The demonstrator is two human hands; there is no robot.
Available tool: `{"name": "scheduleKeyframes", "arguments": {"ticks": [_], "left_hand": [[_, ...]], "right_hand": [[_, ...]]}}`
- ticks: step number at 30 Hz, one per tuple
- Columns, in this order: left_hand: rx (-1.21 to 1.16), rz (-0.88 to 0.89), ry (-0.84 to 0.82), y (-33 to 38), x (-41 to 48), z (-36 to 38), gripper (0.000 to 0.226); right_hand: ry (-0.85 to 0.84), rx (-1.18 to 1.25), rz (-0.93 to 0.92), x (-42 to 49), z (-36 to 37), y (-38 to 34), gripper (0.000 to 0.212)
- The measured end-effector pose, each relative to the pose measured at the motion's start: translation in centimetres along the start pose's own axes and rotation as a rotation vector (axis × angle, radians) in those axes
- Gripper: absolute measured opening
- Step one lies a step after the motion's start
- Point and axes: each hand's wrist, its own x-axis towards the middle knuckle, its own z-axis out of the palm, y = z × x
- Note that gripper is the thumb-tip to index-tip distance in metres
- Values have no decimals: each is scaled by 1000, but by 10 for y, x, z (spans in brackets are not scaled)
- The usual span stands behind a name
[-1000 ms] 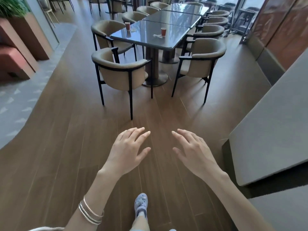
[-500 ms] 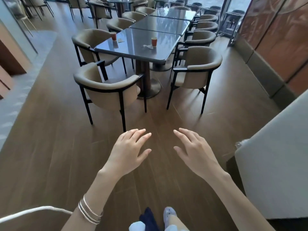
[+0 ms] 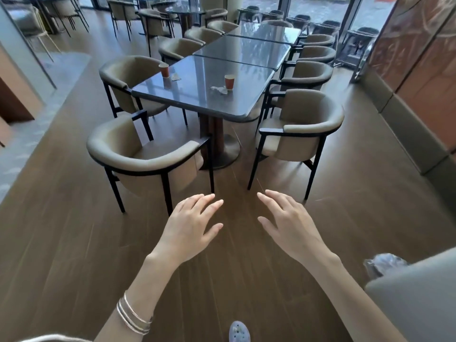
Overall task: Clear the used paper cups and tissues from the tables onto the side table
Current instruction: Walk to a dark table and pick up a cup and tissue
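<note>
Left hand (image 3: 190,228): released and empty, palm down over the floor, fingers straight and spread, pointing to 1 o'clock; thin metal bangles (image 3: 134,317) circle the wrist.
Left cup (image 3: 163,70): a red-orange paper cup standing upright, long axis vertical, mouth up, near the table's left edge, at 11 o'clock from the hands.
Left tissue (image 3: 176,77): crumpled, white, lying just beside that cup at its 4 o'clock.
Right tissue (image 3: 219,89): crumpled, white, drawn out left to right, just beside the other cup at its 8 o'clock.
Right cup (image 3: 229,82): matching paper cup, upright, mouth up, at 12 o'clock from the hands.
Right hand (image 3: 288,225): released and empty, palm down, fingers loosely spread, pointing to 11 o'clock.
Table (image 3: 197,104): dark, glossy, round-cornered top on a round pedestal, nearest in a row running away toward 1 o'clock.
Chairs (image 3: 148,156): beige padded tub seats on thin black frames, along both sides.
Floor (image 3: 61,230): brown wood planks.
Grey surface (image 3: 414,299): matte, at 4 o'clock.
</note>
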Motion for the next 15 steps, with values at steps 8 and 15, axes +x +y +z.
{"name": "scheduleKeyframes", "arguments": {"ticks": [8, 15], "left_hand": [[-14, -46, 17, -22, 126, 23, 51], [-7, -32, -41, -64, 225, 62, 51]], "right_hand": [[-8, -21, -43, 118, 0, 65, 49], [-39, -14, -11, 205, 31, 110, 49]]}}
